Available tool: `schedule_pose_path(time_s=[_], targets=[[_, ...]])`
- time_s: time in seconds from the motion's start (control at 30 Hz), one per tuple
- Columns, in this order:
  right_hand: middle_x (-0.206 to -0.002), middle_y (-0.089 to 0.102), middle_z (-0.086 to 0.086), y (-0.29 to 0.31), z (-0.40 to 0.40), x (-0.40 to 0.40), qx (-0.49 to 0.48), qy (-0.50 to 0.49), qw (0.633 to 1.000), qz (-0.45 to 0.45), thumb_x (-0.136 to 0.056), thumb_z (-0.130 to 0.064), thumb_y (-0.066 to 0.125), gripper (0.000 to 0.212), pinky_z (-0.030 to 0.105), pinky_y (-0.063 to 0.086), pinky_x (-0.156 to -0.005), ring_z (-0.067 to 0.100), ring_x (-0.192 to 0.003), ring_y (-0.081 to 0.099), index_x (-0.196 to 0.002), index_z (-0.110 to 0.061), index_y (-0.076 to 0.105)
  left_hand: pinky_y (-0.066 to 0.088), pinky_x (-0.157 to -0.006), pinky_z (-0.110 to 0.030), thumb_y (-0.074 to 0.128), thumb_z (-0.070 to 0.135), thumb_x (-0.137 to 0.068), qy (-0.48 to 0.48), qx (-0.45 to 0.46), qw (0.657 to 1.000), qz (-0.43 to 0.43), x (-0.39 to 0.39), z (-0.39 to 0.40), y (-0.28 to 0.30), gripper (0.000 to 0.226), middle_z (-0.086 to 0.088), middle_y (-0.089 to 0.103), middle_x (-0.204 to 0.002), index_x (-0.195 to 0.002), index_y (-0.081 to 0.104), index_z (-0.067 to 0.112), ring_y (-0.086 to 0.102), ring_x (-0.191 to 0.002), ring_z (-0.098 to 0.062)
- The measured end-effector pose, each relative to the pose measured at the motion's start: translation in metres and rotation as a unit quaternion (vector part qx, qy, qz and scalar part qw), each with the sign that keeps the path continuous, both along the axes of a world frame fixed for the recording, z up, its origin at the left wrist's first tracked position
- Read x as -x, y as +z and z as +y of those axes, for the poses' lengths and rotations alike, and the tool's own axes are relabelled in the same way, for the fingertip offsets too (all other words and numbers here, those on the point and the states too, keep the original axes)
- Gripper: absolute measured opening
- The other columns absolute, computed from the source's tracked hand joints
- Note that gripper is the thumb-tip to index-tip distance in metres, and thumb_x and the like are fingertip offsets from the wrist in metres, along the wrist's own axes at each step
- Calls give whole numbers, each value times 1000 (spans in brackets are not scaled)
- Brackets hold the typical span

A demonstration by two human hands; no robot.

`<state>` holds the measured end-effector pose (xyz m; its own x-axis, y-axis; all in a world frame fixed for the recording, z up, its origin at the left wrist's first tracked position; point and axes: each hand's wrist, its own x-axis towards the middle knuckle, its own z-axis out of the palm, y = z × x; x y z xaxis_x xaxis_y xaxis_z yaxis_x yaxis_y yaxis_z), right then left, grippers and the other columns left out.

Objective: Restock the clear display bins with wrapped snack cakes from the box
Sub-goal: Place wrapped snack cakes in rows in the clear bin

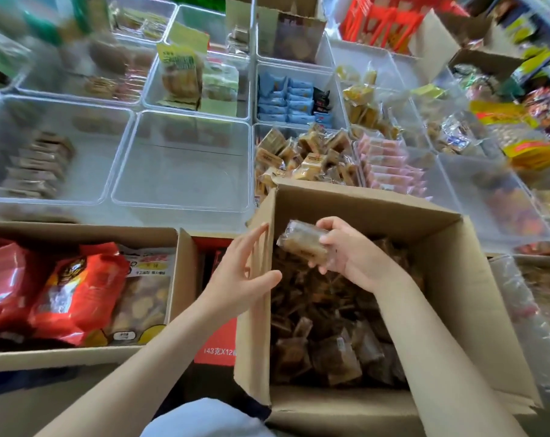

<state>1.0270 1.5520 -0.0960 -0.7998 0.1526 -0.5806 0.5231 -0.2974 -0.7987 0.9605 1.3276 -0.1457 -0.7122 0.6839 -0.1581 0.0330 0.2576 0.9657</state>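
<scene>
One wrapped snack cake (303,244) is up out of the box (475,298), gripped in our right hand (346,252); our left hand (240,275) hangs relaxed at the box wall. Next we judge it goes to the empty clear bin (185,171) ahead.

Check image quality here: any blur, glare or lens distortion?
Head view: sharp in the middle, where the right hand holds a wrapped cake over the box; left hand slightly soft; bins and shelves smear with motion blur toward the edges; wide-angle bending at the corners; mild sheen on the red bags, no harsh shadows.
</scene>
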Motion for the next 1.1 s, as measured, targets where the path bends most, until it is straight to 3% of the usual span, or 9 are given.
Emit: schedule_pose_path(time_s=[0.2, 0.3, 0.4, 0.53, 0.63, 0.77, 0.9, 1.0, 1.1], targets=[[-111, 63, 21, 31, -48, 32, 133, 16, 987, 85, -91, -17, 51, 31, 29, 47, -63, 28, -83, 59, -121, -10, 51, 54, -93, -33, 73, 38, -84, -45, -109, 970, 211, 56, -21, 45, 52, 14, 53, -142, -132, 55, 42, 53, -129, -19], [-102, 62, 16, 29, -86, 67, 153, 25, 986, 67, -90, -23, 54, 27, 27, 44, -60, 23, -73, 58, -114, -9, 55, 58, -80, -27, 82, 28, -82, -14, -99, 988, 118, 99, -57, 49, 32, 15, 70, -114, -111, 70, 34, 67, -105, -14], [-103, 61, 14, 21, -129, 110, 103, 86, 991, 19, -101, -40, 45, 44, 28, 48, -53, 24, -71, 58, -124, -6, 59, 53, -69, -18, 83, 32, -80, 37, -74, 996, -16, 139, -102, 42, 23, 11, 76, -95, -100, 74, 39, 70, -86, -8], [-97, 61, 10, 0, -188, 173, 61, 113, 991, -39, -91, -55, 57, 60, 33, 54, -56, 24, -74, 60, -119, -2, 58, 49, -59, -20, 77, 43, -80, 115, -30, 989, -93, 186, -170, 24, 21, 8, 75, -85, -99, 71, 39, 67, -74, -2], [-98, 58, 11, -18, -234, 217, -9, 142, 988, -59, -93, -48, 61, 49, 38, 55, -61, 22, -72, 61, -123, -8, 63, 46, -55, -16, 79, 37, -85, 145, -1, 984, -107, 217, -219, 8, 19, 2, 74, -91, -103, 72, 38, 67, -74, -3], [-102, 54, 15, -37, -288, 269, -32, 142, 984, -102, -97, -36, 61, 41, 35, 58, -58, 24, -69, 64, -124, -6, 61, 47, -62, -11, 74, 35, -89, 176, 37, 980, -81, 253, -273, -10, 22, 2, 75, -102, -111, 72, 33, 71, -89, -9], [-85, 55, 12, -53, -328, 317, -53, 102, 988, -101, -100, -24, 56, 20, 31, 55, -57, 23, -64, 61, -110, -6, 61, 43, -104, -31, 68, 44, -93, 218, 178, 956, 89, 283, -332, -53, 46, 3, 59, -130, -134, 62, 24, 55, -122, -12], [-83, 51, 9, -71, -349, 355, -117, 88, 985, -88, -101, -21, 53, 11, 31, 50, -58, 22, -64, 58, -98, -12, 59, 42, -109, -47, 64, 33, -84, 175, 314, 895, 263, 287, -373, -90, 55, -15, 54, -142, -133, 62, 9, 52, -132, -34], [-87, 56, 5, -94, -369, 388, -186, 104, 974, -79, -101, -19, 51, 11, 32, 51, -64, 23, -72, 60, -96, -19, 61, 40, -111, -53, 67, 28, -79, 93, 366, 887, 266, 278, -396, -113, 54, -12, 33, -162, -130, 64, 9, 44, -140, -36]])
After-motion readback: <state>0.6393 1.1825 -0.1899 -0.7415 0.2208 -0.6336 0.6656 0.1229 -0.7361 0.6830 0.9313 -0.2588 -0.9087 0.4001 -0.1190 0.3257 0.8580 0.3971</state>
